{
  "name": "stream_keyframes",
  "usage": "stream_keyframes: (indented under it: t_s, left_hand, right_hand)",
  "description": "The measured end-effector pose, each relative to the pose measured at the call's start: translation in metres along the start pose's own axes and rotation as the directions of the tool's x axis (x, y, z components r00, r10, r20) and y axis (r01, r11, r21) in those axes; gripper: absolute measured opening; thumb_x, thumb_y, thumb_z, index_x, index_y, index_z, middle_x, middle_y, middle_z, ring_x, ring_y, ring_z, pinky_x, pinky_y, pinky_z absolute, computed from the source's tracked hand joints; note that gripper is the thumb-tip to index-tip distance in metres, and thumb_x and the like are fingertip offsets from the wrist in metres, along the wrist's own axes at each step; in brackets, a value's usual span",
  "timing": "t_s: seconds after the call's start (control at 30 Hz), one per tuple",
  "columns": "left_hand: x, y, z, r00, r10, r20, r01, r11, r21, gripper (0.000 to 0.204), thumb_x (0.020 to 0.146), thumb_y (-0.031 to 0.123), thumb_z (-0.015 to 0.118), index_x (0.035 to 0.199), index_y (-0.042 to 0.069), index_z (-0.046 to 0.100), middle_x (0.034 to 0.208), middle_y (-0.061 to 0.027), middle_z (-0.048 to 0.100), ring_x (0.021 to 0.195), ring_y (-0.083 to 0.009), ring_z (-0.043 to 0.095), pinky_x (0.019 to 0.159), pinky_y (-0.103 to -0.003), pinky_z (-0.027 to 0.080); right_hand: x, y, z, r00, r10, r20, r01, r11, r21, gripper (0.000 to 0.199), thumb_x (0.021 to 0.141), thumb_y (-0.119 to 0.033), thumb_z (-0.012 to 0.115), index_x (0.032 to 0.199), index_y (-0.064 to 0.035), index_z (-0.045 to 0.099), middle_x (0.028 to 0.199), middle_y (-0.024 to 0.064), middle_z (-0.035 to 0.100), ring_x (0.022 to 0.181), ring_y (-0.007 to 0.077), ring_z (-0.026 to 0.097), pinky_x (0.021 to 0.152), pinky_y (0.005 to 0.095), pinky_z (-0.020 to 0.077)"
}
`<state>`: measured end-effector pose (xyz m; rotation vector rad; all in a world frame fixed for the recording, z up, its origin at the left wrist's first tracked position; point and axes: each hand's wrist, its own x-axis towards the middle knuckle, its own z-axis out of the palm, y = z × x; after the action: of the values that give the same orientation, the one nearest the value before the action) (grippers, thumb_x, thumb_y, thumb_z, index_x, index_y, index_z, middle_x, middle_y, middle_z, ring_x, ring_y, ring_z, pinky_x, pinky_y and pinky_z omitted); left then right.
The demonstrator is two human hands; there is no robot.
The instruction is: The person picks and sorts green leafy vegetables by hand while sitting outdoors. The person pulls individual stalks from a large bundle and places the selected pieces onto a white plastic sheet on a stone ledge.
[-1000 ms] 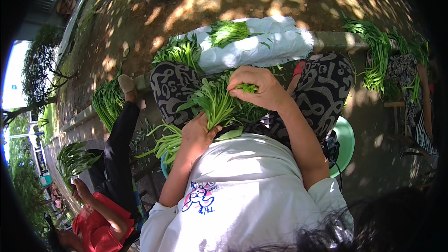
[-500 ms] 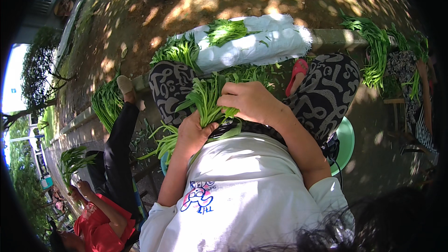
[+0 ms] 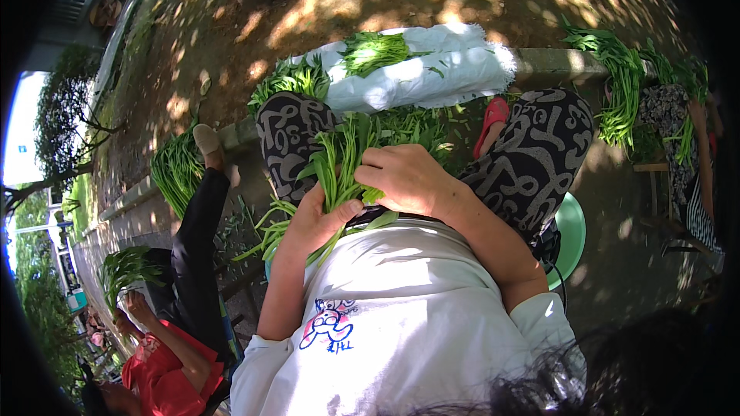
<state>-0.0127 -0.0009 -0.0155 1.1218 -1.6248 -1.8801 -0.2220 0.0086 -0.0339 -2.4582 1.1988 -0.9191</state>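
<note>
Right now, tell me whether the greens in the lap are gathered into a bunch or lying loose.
Gathered. The left hand grips the stems of the greens together, and the right hand presses over them; leaves fan out above.

An outdoor, tree-shaded dirt yard (image 3: 324, 0) for bundling greens: leafy stalks (image 3: 617, 77) along a concrete curb (image 3: 555, 64).

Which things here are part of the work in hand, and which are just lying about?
In hand:
left hand
right hand
bunch of green stems

Lying about:
white cloth
greens on the cloth
green stool
red sandal
</note>
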Motion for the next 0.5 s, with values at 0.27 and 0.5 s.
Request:
stream_keyframes:
  t_s: [0.27,0.5]
  left_hand:
    - [-0.001,-0.012,-0.007,0.994,-0.063,-0.090,0.062,0.998,-0.017,0.041,0.092,0.028,0.061,0.123,0.002,0.053,0.107,-0.0019,0.059,0.096,-0.0090,0.052,0.085,-0.025,0.042]
    - [-0.003,-0.017,-0.008,0.992,0.010,-0.126,-0.013,1.000,-0.025,0.040,0.091,0.026,0.063,0.122,0.003,0.056,0.109,-0.0016,0.061,0.097,-0.0093,0.053,0.086,-0.025,0.042]
  right_hand:
    - [0.003,-0.006,0.007,0.967,0.251,-0.047,-0.232,0.940,0.250,0.021,0.066,-0.009,0.067,0.085,-0.0060,0.059,0.077,0.0081,0.055,0.069,0.0282,0.059,0.062,0.0357,0.0483]
    - [0.005,0.012,-0.017,0.798,0.602,-0.009,-0.287,0.393,0.874,0.015,0.090,-0.015,0.060,0.093,-0.0005,0.063,0.081,0.0048,0.067,0.078,0.0083,0.060,0.067,0.0247,0.0465]
